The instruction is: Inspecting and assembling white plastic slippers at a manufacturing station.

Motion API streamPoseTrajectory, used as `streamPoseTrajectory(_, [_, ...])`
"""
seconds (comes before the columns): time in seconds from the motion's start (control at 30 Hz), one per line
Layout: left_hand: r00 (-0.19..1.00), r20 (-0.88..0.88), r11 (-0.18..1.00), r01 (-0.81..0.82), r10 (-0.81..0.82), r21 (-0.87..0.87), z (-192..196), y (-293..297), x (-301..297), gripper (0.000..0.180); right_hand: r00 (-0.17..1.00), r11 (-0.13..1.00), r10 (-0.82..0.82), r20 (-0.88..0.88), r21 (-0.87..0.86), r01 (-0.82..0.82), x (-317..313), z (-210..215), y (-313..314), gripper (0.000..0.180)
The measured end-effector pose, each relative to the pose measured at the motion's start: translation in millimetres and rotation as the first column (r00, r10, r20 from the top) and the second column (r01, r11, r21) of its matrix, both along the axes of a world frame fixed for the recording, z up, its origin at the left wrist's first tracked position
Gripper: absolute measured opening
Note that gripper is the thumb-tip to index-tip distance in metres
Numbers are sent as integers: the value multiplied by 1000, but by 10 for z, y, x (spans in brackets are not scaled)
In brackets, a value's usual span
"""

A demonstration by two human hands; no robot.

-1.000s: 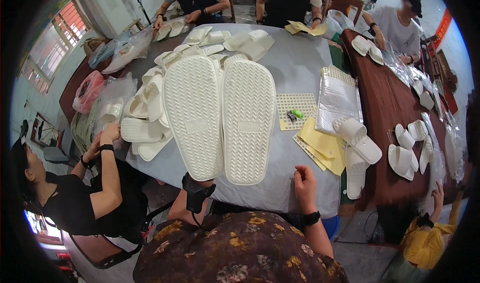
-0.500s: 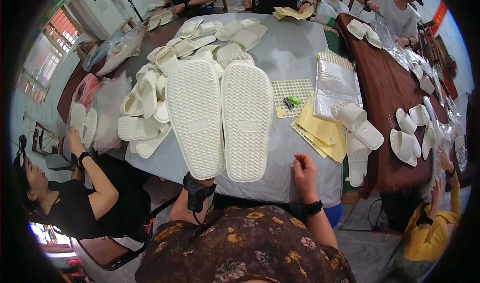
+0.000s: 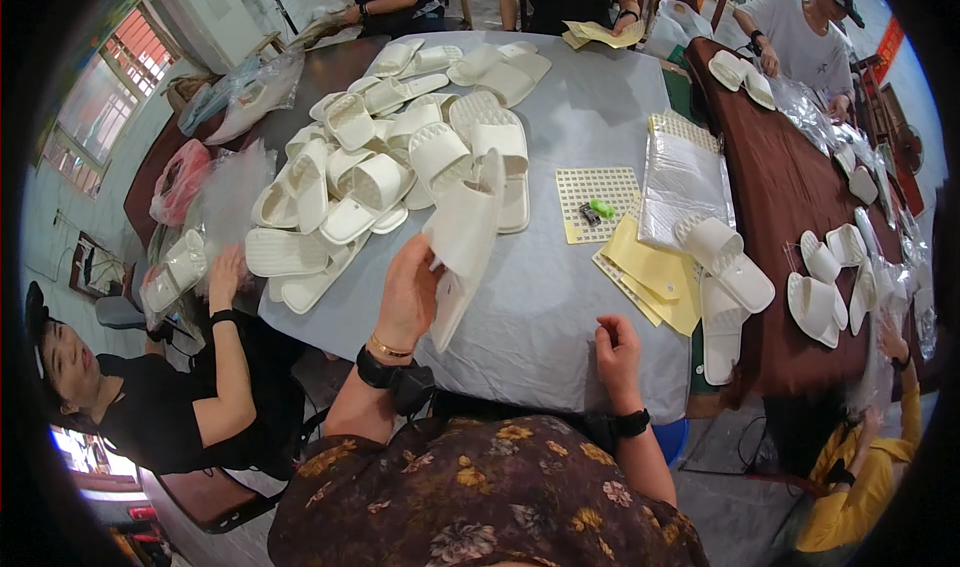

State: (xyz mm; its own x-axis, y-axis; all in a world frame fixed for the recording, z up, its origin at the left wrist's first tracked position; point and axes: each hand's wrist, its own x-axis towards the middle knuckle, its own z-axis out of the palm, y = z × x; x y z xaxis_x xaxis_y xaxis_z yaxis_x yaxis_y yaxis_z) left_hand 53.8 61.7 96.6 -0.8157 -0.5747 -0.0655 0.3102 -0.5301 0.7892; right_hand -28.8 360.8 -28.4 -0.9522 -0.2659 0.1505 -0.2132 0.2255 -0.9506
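Head view: a person at a grey-clothed table lifts a pair of white foam slippers in the left hand.

Left hand [image 3: 408,297] has its fingers wrapped around the pair of white foam slippers [image 3: 462,242], pressed together and tilted up on edge above the grey tablecloth [image 3: 545,307]. Right hand [image 3: 617,347] rests at the table's near edge at about 4 o'clock from the slippers, fingers curled into a loose fist, holding nothing. A heap of loose white slippers [image 3: 370,167] lies at 10 o'clock from the held pair, close by. Well off at 2 o'clock sit a perforated yellow card [image 3: 597,202], a stack of clear plastic bags [image 3: 682,182] and yellow paper sheets [image 3: 655,277]. Down at 8 o'clock, a seated person in black [image 3: 150,407] reaches one hand to the table edge.
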Motion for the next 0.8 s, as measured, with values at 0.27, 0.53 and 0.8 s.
streamPoseTrajectory(0.27, [939, 169, 627, -59, 298, -777, -90, -935, -476, 28, 994, 990, -11, -107, 137, 26, 4, 15, 38, 15])
streamPoseTrajectory(0.53, [730, 270, 113, 258, 628, -959, -50, -2362, -688, 50, 988, 995, -41, -151, 84, 54, -304, 381, 516, 18])
streamPoseTrajectory(0.8, [778, 151, -129, 286, 610, -950, -505, -1676, -277, 41, 466, 444, -526, -712, 238, 864, -1255, 1221, 2374, 36])
